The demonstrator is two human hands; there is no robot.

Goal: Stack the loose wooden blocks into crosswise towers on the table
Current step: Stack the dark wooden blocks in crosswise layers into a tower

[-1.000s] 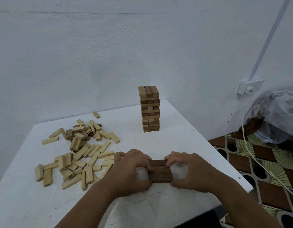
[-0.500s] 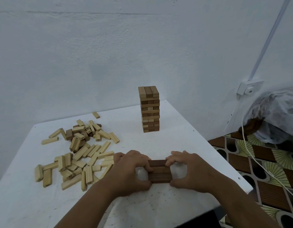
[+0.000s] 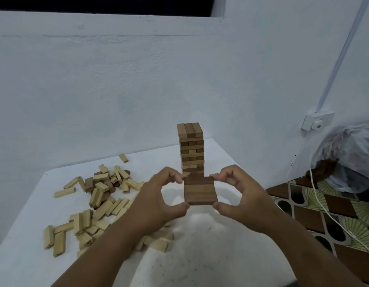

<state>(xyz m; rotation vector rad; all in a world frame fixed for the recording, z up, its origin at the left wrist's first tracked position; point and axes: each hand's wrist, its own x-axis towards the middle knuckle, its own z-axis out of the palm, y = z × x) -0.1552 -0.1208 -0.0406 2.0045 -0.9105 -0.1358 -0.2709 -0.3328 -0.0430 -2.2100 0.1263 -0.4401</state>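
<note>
Both hands pinch small slab of dark blocks (image 3: 200,190) between them: left hand (image 3: 156,200) on its left side, right hand (image 3: 243,197) on right, thumbs at near corners. Slab above middle of white table (image 3: 200,255). Finished tower (image 3: 191,150) stands near far edge. Pale loose blocks (image 3: 96,204) scattered along left edge.

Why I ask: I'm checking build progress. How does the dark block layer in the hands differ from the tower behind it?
The dark block layer is a low slab of uniformly dark wood; the tower rises many layers, mixing light and dark blocks. The layer is held between the left hand and right hand; the tower stands free on the table, untouched. Both have blocks packed side by side.
</note>
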